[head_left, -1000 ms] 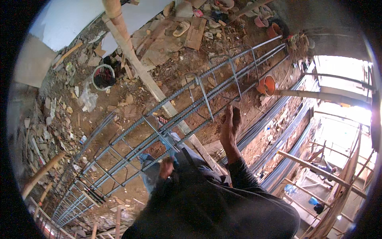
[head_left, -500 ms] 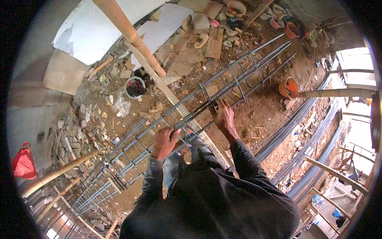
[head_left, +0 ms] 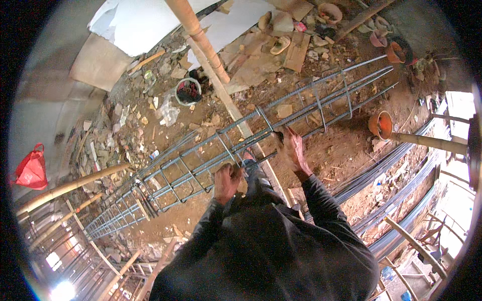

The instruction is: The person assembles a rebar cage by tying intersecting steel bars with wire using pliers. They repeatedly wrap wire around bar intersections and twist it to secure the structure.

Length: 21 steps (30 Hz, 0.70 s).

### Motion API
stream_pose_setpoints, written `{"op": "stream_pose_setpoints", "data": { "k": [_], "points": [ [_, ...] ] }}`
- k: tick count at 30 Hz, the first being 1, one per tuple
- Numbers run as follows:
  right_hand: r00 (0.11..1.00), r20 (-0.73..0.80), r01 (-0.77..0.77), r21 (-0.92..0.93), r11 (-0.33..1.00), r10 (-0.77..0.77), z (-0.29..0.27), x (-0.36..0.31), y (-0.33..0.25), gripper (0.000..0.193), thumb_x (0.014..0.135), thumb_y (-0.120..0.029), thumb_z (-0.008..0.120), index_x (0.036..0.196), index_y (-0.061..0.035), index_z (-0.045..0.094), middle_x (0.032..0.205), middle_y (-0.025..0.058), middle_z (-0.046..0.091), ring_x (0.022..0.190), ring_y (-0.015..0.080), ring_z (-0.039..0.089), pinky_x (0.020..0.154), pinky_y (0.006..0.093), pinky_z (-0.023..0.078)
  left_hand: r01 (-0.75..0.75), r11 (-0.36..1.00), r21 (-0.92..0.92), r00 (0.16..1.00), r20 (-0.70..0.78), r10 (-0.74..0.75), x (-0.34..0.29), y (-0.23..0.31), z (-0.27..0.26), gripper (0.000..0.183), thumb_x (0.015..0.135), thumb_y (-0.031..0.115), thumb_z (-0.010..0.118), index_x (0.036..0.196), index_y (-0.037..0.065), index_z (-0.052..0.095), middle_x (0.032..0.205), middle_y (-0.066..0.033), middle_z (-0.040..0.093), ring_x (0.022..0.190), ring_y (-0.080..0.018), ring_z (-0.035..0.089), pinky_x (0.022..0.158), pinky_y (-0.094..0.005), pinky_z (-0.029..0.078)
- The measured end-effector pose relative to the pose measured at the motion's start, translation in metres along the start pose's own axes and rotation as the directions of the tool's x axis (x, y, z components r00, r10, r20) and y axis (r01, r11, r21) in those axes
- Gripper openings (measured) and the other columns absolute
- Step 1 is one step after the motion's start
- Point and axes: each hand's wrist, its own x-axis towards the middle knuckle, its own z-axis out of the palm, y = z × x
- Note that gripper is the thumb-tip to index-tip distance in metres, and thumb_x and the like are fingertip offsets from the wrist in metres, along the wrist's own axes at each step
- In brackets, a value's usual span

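Observation:
A long rebar cage (head_left: 191, 173) of ribbed steel bars runs diagonally in front of me, tied round with square stirrups (head_left: 320, 108). My right hand (head_left: 292, 150) is at the cage's near bars beside one stirrup, its fingers closed round a small dark piece that I cannot make out. Lower and to the left, my left hand (head_left: 227, 181) is curled at the near edge of the cage. Its fingertips are bent in, and what they hold, if anything, is hidden. A wooden beam (head_left: 244, 128) passes beneath the cage between my hands.
A bamboo pole (head_left: 201, 35) stands beyond the cage, near a bucket (head_left: 188, 92) with dark contents. Rubble (head_left: 135, 120) covers the ground at left. Bundled steel bars (head_left: 371, 168) and an orange bucket (head_left: 380, 125) lie at right. A red bag (head_left: 31, 168) hangs at far left.
My view has turned, so the cage lies flatter and farther right. My left hand has drawn back from the upper bars to the near edge. My right hand stays by the same stirrup.

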Motion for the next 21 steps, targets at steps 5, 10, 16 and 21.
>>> {"op": "stream_pose_setpoints", "data": {
  "k": [5, 10, 16, 21],
  "points": [
    [0.998, -0.023, 0.062, -0.026, 0.998, -0.063, 0.022, -0.011, 0.004, 0.026, 0.088, -0.018, 0.073, 0.110, -0.0048, 0.066, 0.098, 0.0176, 0.069, 0.086, 0.0395, 0.066, 0.073, 0.0451, 0.052, 0.090, 0.996, 0.000, 0.981, -0.171, -0.089, -0.011, -0.003, 0.005, 0.039, 0.089, 0.024, 0.080, 0.096, 0.000, 0.050, 0.079, -0.0118, 0.061, 0.069, -0.0266, 0.061, 0.064, -0.0435, 0.048],
    [0.994, 0.039, -0.104, 0.021, 0.994, 0.103, 0.030, -0.009, 0.004, 0.020, 0.087, -0.018, 0.075, 0.102, -0.0055, 0.070, 0.093, 0.0153, 0.071, 0.080, 0.0360, 0.069, 0.071, 0.0424, 0.053, 0.219, 0.798, -0.562, 0.952, -0.057, -0.301, -0.005, -0.011, 0.011, 0.036, 0.091, 0.019, 0.077, 0.098, 0.000, 0.046, 0.088, -0.0105, 0.063, 0.072, -0.0250, 0.064, 0.068, -0.0395, 0.053],
    [0.991, 0.080, -0.116, 0.122, 0.986, 0.106, 0.000, 0.001, -0.034, 0.021, 0.086, -0.013, 0.076, 0.104, -0.0042, 0.069, 0.092, 0.0154, 0.072, 0.081, 0.0312, 0.072, 0.072, 0.0381, 0.055, 0.095, 0.991, -0.095, 0.987, -0.125, -0.106, 0.003, -0.032, 0.020, 0.035, 0.085, 0.015, 0.080, 0.098, 0.001, 0.050, 0.084, -0.0124, 0.068, 0.074, -0.0261, 0.067, 0.069, -0.0407, 0.053],
    [0.982, 0.101, -0.173, 0.117, 0.978, 0.162, 0.002, 0.001, -0.036, 0.023, 0.086, -0.017, 0.073, 0.107, -0.0070, 0.070, 0.095, 0.0155, 0.071, 0.081, 0.0347, 0.070, 0.071, 0.0411, 0.054, 0.002, 1.000, 0.025, 0.985, -0.175, 0.003, 0.000, -0.010, 0.009, 0.038, 0.083, 0.013, 0.080, 0.104, -0.001, 0.052, 0.085, -0.0143, 0.070, 0.077, -0.0287, 0.070, 0.070, -0.0410, 0.052]
  ]
}}
